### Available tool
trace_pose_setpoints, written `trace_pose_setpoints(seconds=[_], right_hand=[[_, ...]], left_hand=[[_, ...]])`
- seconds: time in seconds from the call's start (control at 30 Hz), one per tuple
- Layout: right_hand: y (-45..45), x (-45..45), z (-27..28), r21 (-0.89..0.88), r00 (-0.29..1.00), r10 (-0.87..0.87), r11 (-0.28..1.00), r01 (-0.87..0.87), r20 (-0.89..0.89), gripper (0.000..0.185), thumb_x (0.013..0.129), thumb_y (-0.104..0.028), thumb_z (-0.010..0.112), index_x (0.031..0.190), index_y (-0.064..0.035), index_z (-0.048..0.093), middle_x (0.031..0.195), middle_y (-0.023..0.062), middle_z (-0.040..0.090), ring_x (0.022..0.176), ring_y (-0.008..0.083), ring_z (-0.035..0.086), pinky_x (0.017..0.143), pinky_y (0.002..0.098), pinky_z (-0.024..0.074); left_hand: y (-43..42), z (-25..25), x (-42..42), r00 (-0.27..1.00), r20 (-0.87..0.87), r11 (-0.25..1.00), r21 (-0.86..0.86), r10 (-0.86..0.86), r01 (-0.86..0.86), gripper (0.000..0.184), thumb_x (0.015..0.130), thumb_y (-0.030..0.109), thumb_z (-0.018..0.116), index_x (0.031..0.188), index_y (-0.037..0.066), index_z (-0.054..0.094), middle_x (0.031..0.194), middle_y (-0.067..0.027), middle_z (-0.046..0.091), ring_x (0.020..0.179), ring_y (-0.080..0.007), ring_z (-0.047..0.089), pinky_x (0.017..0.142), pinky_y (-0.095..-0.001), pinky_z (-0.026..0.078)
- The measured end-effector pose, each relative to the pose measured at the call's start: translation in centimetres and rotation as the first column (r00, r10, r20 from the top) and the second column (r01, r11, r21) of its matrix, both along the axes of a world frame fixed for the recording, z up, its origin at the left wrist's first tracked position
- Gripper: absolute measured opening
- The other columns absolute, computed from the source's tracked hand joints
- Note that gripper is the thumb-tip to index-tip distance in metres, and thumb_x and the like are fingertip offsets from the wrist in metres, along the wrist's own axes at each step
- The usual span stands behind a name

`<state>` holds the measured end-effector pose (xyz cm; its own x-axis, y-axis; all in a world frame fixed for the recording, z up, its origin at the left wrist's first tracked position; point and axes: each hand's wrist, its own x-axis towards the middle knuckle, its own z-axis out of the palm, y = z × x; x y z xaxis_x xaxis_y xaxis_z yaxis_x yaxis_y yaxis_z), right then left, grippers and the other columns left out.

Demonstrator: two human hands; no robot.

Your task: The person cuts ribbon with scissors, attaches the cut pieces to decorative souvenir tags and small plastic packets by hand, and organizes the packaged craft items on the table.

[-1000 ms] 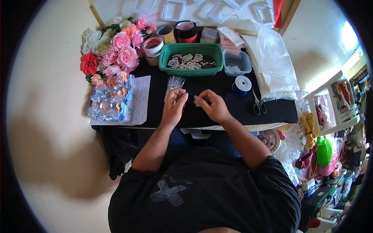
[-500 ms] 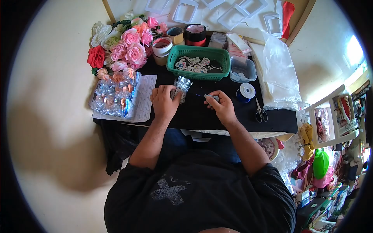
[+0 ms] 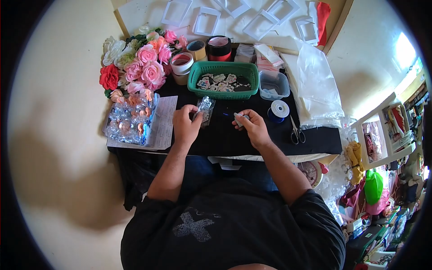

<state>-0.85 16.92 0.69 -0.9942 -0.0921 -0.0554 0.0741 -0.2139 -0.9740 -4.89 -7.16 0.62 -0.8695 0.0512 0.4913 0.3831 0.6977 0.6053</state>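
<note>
Plastic packet (image 3: 206, 109), mid-frame, is pinched by the left hand (image 3: 186, 126); the right hand (image 3: 256, 129) grasps 1 pale piece (image 3: 246, 117) (seemingly unfinished). Wrapped pieces (image 3: 128, 118) at frame left look done; cutouts (image 3: 219, 78) in the upper-centre basket (image 3: 223, 95) seem unused.

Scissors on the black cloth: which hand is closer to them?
The right hand. It is a little to the left of the scissors, pinching something small. The left hand is farther left, by the shiny plastic packet.
</note>
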Motion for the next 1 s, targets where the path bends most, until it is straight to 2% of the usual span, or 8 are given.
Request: trace_pose_setpoints(seconds=[0.03, 0.1, 0.13, 0.2, 0.23, 0.43, 0.6, 1.0], right_hand=[[0.0, 0.0, 0.0, -0.003, 1.000, -0.002, 1.000, 0.002, -0.001, 0.020, 0.093, -0.024, 0.063, 0.100, -0.0060, 0.058, 0.087, 0.0047, 0.065, 0.079, 0.0109, 0.060, 0.072, 0.0257, 0.0461], [0.3, 0.0, -0.1, -0.106, 1.000, -0.002, 0.994, 0.002, 0.000, 0.016, 0.093, -0.022, 0.064, 0.099, -0.0071, 0.059, 0.088, 0.0041, 0.065, 0.078, 0.0111, 0.060, 0.072, 0.0253, 0.0454], [0.4, -0.1, -0.3, -0.108, 1.000, -0.009, 0.994, 0.009, 0.003, 0.016, 0.093, -0.022, 0.064, 0.099, -0.0071, 0.059, 0.088, 0.0041, 0.065, 0.078, 0.0111, 0.060, 0.072, 0.0253, 0.0454], [0.5, -0.3, -0.6, -0.239, 0.999, -0.049, 0.970, 0.047, -0.003, 0.011, 0.092, -0.018, 0.064, 0.098, -0.0091, 0.059, 0.088, 0.0046, 0.064, 0.077, 0.0127, 0.058, 0.070, 0.0268, 0.0443], [0.6, -0.3, -0.6, -0.241, 0.998, -0.056, 0.969, 0.054, -0.002, 0.011, 0.092, -0.018, 0.064, 0.098, -0.0091, 0.059, 0.088, 0.0046, 0.064, 0.077, 0.0127, 0.058, 0.070, 0.0268, 0.0443], [0.9, -0.4, -0.6, -0.467, 0.992, -0.102, 0.875, 0.127, 0.078, 0.009, 0.092, -0.017, 0.063, 0.097, -0.0096, 0.060, 0.087, 0.0026, 0.061, 0.076, 0.0139, 0.057, 0.070, 0.0286, 0.0438], [0.3, -0.5, -0.8, -0.235, 0.984, -0.169, 0.956, 0.178, 0.057, 0.013, 0.094, -0.019, 0.063, 0.100, -0.0092, 0.057, 0.083, -0.0011, 0.057, 0.069, 0.0088, 0.054, 0.063, 0.0236, 0.0422], [0.0, -0.3, -0.4, -0.190, 0.976, -0.211, 0.957, 0.218, 0.055, 0.021, 0.093, -0.025, 0.066, 0.101, -0.0085, 0.056, 0.078, -0.0028, 0.055, 0.064, 0.0057, 0.051, 0.058, 0.0203, 0.0393]], left_hand=[[0.3, 0.1, 0.0, 1.000, -0.001, 1.000, -0.003, -0.002, 0.002, 0.022, 0.078, 0.015, 0.075, 0.092, 0.007, 0.059, 0.087, -0.0058, 0.062, 0.084, -0.0217, 0.059, 0.079, -0.0355, 0.046], [1.7, 0.4, 0.2, 0.938, 0.211, 0.790, 0.606, -0.276, 0.096, 0.019, 0.084, 0.013, 0.071, 0.098, 0.004, 0.062, 0.087, -0.0011, 0.061, 0.080, -0.0120, 0.058, 0.073, -0.0264, 0.047], [2.7, 0.7, 0.5, 0.935, 0.214, 0.790, 0.604, -0.282, 0.100, 0.019, 0.084, 0.013, 0.071, 0.098, 0.004, 0.062, 0.087, -0.0011, 0.061, 0.080, -0.0120, 0.058, 0.073, -0.0264, 0.047], [4.5, 1.4, 1.0, 0.832, 0.192, 0.529, 0.838, -0.521, 0.138, 0.023, 0.089, 0.011, 0.066, 0.110, 0.002, 0.062, 0.088, 0.0009, 0.061, 0.078, -0.0054, 0.056, 0.069, -0.0204, 0.047], [5.0, 1.3, 0.8, 0.782, 0.250, 0.554, 0.820, -0.571, 0.143, 0.030, 0.091, 0.009, 0.064, 0.120, 0.002, 0.060, 0.092, -0.0009, 0.062, 0.081, -0.0064, 0.058, 0.072, -0.0218, 0.049], [8.4, -0.3, 0.0, 0.748, 0.251, 0.434, 0.899, -0.615, 0.055, 0.018, 0.093, 0.010, 0.061, 0.109, 0.002, 0.060, 0.096, -0.0008, 0.062, 0.087, -0.0062, 0.059, 0.077, -0.0212, 0.048], [8.1, -1.2, 0.3, 0.717, 0.208, 0.444, 0.882, -0.666, 0.157, 0.016, 0.094, 0.008, 0.059, 0.109, 0.002, 0.058, 0.097, -0.0006, 0.062, 0.089, -0.0064, 0.058, 0.081, -0.0206, 0.046], [7.8, -1.3, 0.0, 0.712, 0.142, 0.405, 0.889, -0.687, 0.213, 0.010, 0.092, 0.009, 0.059, 0.100, 0.004, 0.057, 0.095, -0.0001, 0.059, 0.090, -0.0067, 0.054, 0.084, -0.0226, 0.042]])
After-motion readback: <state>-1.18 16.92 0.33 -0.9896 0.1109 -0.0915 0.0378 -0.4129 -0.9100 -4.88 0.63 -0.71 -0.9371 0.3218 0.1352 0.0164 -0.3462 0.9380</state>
